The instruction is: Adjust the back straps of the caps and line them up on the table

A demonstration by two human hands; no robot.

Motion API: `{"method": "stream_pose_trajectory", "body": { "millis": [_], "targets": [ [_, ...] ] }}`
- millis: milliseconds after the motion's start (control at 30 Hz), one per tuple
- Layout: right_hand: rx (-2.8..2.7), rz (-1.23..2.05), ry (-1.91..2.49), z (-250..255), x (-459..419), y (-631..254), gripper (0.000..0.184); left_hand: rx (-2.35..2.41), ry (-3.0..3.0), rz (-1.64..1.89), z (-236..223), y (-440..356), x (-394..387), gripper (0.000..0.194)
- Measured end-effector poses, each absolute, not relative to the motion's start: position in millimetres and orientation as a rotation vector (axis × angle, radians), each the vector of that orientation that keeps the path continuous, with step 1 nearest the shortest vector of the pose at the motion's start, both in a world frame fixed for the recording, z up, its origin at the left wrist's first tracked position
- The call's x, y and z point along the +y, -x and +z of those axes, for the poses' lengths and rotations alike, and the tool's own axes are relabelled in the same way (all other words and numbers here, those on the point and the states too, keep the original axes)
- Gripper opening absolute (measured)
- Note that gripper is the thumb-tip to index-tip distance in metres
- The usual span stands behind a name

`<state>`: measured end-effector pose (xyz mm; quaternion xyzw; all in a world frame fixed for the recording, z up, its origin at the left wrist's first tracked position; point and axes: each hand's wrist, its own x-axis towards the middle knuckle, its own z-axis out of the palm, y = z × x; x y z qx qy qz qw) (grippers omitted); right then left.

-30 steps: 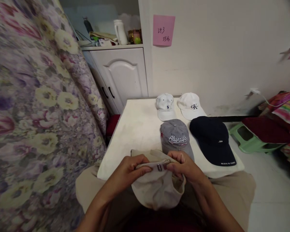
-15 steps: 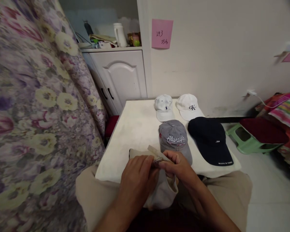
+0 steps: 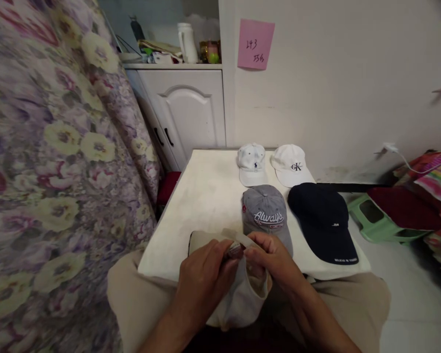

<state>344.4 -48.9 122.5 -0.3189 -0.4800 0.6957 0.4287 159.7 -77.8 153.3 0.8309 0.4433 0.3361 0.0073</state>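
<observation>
A beige baseball cap (image 3: 242,301) is held between both hands over my lap, its crown toward me and its back opening facing right. My left hand (image 3: 208,269) is closed on the cap near the strap's metal buckle (image 3: 235,249). With thumb and fingers, my right hand (image 3: 274,260) pinches the cap's back strap (image 3: 245,239), whose loose end points up and left. The brim lies partly hidden under my left hand. Just beyond my hands rests a grey cap (image 3: 265,211) with white "Always" lettering.
On the cream-covered table (image 3: 206,196) also lie a small white cap (image 3: 252,164), a white CK cap (image 3: 292,164) and a navy cap (image 3: 323,220). A floral curtain (image 3: 66,196) hangs at left. A green stool (image 3: 380,223) stands right, before the wall.
My hands have shifted slightly, and the buckle between them shows more clearly. The cap's crown has tipped a little toward me. The camera view has moved slightly.
</observation>
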Motion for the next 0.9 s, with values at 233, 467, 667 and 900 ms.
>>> {"method": "stream_pose_trajectory", "body": {
  "millis": [233,467,667,900],
  "targets": [
    [-1.197,1.694,0.753,129.5,-38.6,-364.9,0.028,1.404,-2.518,0.979,164.8,-159.9,-71.9,0.02],
    [-1.265,1.757,0.718,151.2,-31.2,-380.5,0.021,1.418,-2.559,1.051,170.1,-159.6,-66.0,0.026],
    [-1.318,1.705,0.783,147.0,-34.0,-370.1,0.027,1.381,-2.537,1.115,173.2,-165.8,-68.6,0.021],
    [-1.271,1.742,0.824,138.3,-43.1,-367.3,0.036,1.315,-2.344,1.092,185.2,-170.9,-73.8,0.005]
  ]
}}
